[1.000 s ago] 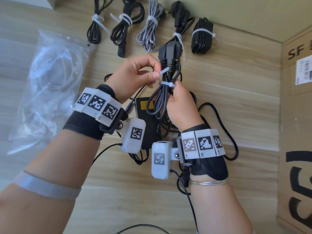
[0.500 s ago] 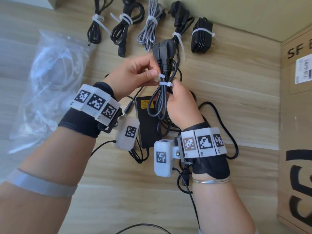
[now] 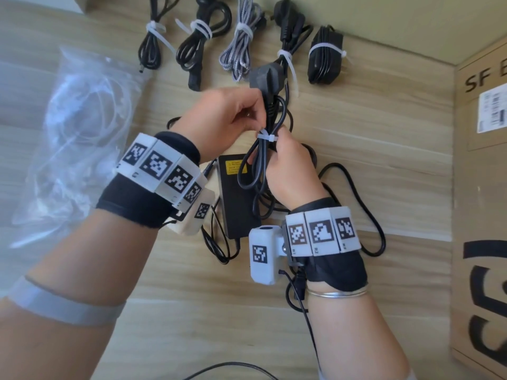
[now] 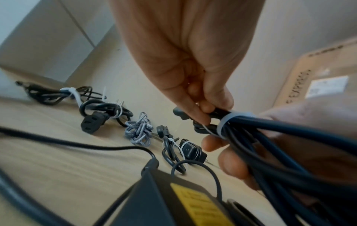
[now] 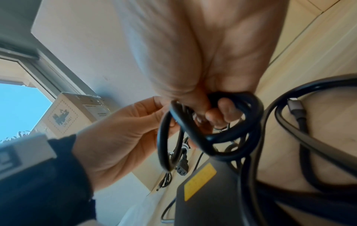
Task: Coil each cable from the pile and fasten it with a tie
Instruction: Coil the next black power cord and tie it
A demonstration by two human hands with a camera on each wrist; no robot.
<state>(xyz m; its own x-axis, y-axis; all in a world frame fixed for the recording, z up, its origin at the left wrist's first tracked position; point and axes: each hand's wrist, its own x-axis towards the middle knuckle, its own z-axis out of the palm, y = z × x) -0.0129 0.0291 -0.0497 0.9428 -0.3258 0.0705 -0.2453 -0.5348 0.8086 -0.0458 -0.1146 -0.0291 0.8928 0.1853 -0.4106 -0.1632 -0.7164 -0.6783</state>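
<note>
**Tie looped round the power cord, tail between the left fingertips**

Head view shows the coiled black power cord (image 3: 264,149) held upright above the wooden table (image 3: 356,165), its long axis running from the plug (image 3: 265,78) at the top down to the hanging loops. The right hand (image 3: 290,171) is wrapped round the bundle just below the white zip tie (image 3: 265,137), fingers curled on the strands. The left hand (image 3: 227,113) sits to the left of the tie at the same height, thumb and forefinger pinched together on the tie's thin tail, which leads off leftward, across the bundle's axis. From the left wrist camera the band (image 4: 230,120) already circles the strands, and the tail (image 4: 206,129) slips under the pinching fingertips (image 4: 195,116).

Judging by this, the coming move is a pull on the tail to the left, away from the cord, while the right hand braces the coil; the left hand is the one placed for it.

Five bundles already tied lie in a row at the table's far edge, among them a grey braided cable (image 3: 241,50). Under the hands lies a black power adapter (image 3: 236,196) with a yellow label (image 3: 234,167), its print too small to read, amid loose cable. A clear plastic bag (image 3: 76,127) lies on the left. At the right stands a cardboard box (image 3: 480,187) printed "SF", with a white shipping label (image 3: 492,111) that cannot be read.
</note>
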